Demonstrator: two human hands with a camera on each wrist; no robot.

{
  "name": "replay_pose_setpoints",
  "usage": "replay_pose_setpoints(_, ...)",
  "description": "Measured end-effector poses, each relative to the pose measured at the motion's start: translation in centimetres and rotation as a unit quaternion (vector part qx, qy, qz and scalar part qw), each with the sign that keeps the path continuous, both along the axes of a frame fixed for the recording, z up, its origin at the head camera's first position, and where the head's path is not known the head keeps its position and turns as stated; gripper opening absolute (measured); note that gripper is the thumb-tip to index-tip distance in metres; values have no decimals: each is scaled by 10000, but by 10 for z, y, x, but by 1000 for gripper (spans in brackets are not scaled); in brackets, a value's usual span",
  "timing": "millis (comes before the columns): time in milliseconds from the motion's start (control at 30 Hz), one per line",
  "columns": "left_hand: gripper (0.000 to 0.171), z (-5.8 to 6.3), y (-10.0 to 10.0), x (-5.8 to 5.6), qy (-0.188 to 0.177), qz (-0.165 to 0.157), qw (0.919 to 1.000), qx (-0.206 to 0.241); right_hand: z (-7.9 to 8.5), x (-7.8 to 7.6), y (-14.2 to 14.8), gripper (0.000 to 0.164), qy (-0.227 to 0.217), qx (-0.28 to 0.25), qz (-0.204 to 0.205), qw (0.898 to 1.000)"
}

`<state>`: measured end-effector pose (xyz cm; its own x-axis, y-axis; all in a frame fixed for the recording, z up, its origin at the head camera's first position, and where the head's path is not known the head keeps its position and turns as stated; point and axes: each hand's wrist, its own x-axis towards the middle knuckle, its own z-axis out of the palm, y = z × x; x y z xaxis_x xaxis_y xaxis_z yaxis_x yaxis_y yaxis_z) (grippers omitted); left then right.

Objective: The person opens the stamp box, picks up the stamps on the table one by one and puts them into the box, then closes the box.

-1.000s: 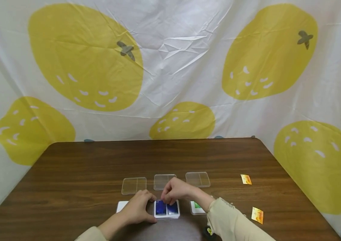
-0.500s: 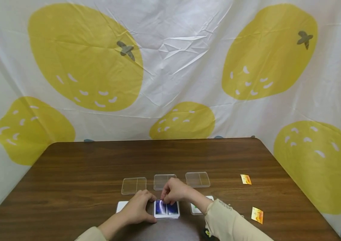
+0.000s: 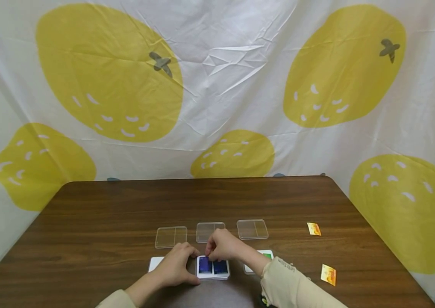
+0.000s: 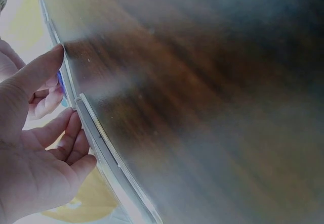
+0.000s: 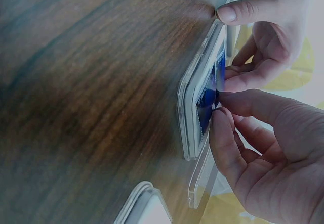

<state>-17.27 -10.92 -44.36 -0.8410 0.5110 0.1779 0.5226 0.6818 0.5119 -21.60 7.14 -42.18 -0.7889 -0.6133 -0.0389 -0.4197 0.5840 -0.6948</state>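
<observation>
In the head view, a flat case with a white frame (image 3: 213, 277) lies at the table's front, two blue cards side by side in it. My left hand (image 3: 175, 264) holds its left side, thumb at the near corner and fingertips at the far one. Thumb and index finger of my right hand (image 3: 224, 244) pinch the far edge of the left blue card (image 3: 205, 267), which bows slightly. In the right wrist view, the right fingertips meet close over the blue surface (image 5: 205, 102). The left wrist view shows my left thumb (image 4: 48, 64) along the case's edge.
Three clear lids, left (image 3: 171, 238), middle (image 3: 206, 233) and right (image 3: 252, 229), lie behind the cases. A white case (image 3: 155, 263) is partly behind my left hand. Another with green (image 3: 267, 254) is under my right forearm. Orange cards (image 3: 314, 229) (image 3: 328, 274) lie at right.
My right fingers stay pinched at the blue card, while its shine shifts and it bows more. The right forearm has shifted slightly left, and the left hand keeps still.
</observation>
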Motion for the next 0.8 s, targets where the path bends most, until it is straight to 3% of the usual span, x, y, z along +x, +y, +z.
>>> replay_pose_setpoints(333, 53, 1, 0, 1, -54, 11, 10000, -25, 3, -1, 7, 6, 3, -170, 139, 9998)
replay_pose_setpoints(467, 59, 3, -3, 2, -58, -18, 10000, -1, 7, 0, 16, 4, 225, -182, 246, 9993)
replay_pose_setpoints(633, 66, 5, -15, 4, 158, 31, 9998, 71, 15, 3, 33, 6, 511, -207, 331, 9979)
replay_pose_setpoints(800, 65, 7, -34, 6, 316, 159, 9994, 53, 20, 7, 58, 4, 342, -392, 273, 9983)
